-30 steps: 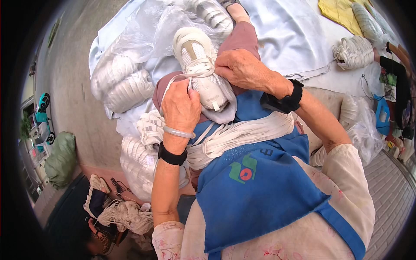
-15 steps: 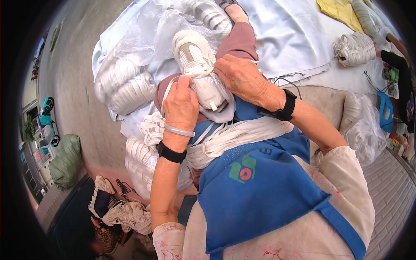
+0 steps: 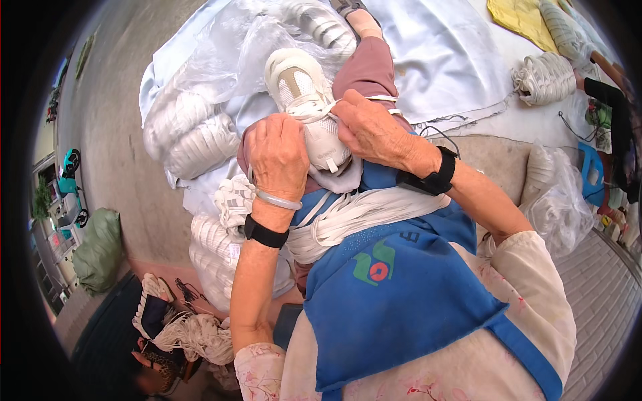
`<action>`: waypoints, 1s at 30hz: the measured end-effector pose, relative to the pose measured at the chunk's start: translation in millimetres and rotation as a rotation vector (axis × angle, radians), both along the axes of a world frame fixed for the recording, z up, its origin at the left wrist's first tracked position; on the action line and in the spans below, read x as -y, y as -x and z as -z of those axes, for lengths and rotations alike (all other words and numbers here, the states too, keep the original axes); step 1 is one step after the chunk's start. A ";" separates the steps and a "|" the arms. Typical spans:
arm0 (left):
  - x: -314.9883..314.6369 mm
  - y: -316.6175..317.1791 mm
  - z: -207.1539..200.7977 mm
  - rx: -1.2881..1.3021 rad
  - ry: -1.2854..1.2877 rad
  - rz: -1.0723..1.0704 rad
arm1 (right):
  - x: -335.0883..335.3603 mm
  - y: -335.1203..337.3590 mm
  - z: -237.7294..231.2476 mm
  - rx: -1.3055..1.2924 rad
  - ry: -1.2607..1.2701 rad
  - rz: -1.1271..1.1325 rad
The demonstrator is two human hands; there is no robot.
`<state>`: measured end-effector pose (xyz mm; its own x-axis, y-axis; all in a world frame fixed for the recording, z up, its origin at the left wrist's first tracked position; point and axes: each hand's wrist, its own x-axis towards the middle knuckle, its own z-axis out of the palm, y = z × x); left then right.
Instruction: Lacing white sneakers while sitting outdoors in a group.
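A white and beige sneaker [image 3: 326, 142] rests on my lap, toe pointing away from me, its heel toward my body. White shoelace [image 3: 309, 107] crosses its upper. My right hand [image 3: 378, 134] pinches one lace at the shoe's right side, with a length trailing behind it over the mauve trouser leg [image 3: 368, 67]. At the shoe's left side my left hand [image 3: 277, 157] is closed on a lace; its fingertips are mostly hidden, and a bit of lace shows beside the wrist. A thick bundle of white laces [image 3: 374, 210] lies across my blue apron [image 3: 401, 301].
Plastic-wrapped bundles of white shoes [image 3: 200, 144] lie at the left on a pale sheet [image 3: 448, 60]. Loose laces [image 3: 197, 334] hang at lower left. A green sack [image 3: 97, 250] stands farther left. At the right are another shoe bundle [image 3: 545, 79] and another person's dark sleeve [image 3: 612, 107].
My right hand has shifted slightly, drawing a lace up from the shoe's right side. The left hand has turned a little and moved closer to the shoe's upper. The sneaker stays in place.
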<state>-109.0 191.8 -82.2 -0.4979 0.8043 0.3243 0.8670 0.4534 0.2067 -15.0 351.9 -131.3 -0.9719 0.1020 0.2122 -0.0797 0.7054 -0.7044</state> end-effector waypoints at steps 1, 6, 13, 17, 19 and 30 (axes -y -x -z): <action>-0.2 -1.5 -2.5 -0.001 0.002 0.024 | -0.5 -0.3 1.5 0.002 -0.001 -0.003; 5.8 -36.2 -16.7 0.518 -0.205 -0.059 | 1.2 -7.0 -16.6 0.039 0.005 -0.026; 13.4 -68.6 -25.9 0.776 -0.348 -0.015 | 5.0 9.5 -27.0 -0.038 -0.375 -0.065; 16.1 -70.2 -50.0 0.873 -0.406 0.051 | -2.0 16.7 -20.5 -0.119 -0.402 -0.133; 17.4 -78.9 -64.2 0.960 -0.446 0.164 | -6.8 19.9 -33.4 -0.097 -0.347 -0.195; -23.5 -98.7 -93.3 0.819 -0.600 0.491 | 11.3 -14.4 -79.8 0.601 1.067 -0.175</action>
<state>-10.3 215.3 11.1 -0.4107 0.7957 0.4452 0.4272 -0.2634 0.8650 -0.5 340.7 -51.4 -0.9043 -0.1906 -0.3820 0.4196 -0.2316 -0.8777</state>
